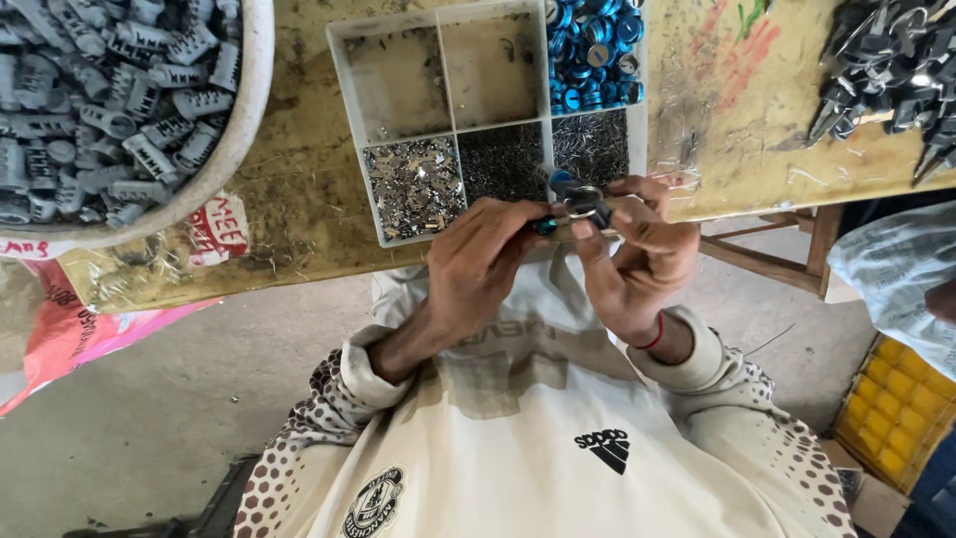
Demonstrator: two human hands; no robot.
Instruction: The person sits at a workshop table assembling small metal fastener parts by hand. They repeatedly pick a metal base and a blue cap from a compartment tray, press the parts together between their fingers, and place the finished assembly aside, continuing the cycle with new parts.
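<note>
Holding between both hands, just at the near edge of the workbench, is a small dark metal lock part [586,206] with a ring-shaped end.

— Inspector A: Which hand is doing what?

— Inspector B: The right hand [637,254] is grasping the part, fingers curled around it from below, thumb pressing on top. The left hand [478,264] is closing its fingertips on a slim tool with a teal tip [546,226], which is meeting the part from the side.

— A: Where is all this sitting?

— B: It is hovering in front of the person's chest, just beside a white compartment tray [351,110] that is resting on the worn wooden workbench [299,189].

— A: What is the tray holding?

— B: Small silvery pieces [413,186] are lying in the near left compartment, fine dark pins [498,159] in the two beside it, and blue round caps [593,50] in the far right one. Two far compartments are showing only their floor.

— A: And further out?

— B: A large white bowl [244,120] is holding grey lock bodies [110,100] on the left. A heap of dark metal parts [886,70] is lying on the right. A yellow crate [896,408] is standing on the floor, well apart.
</note>
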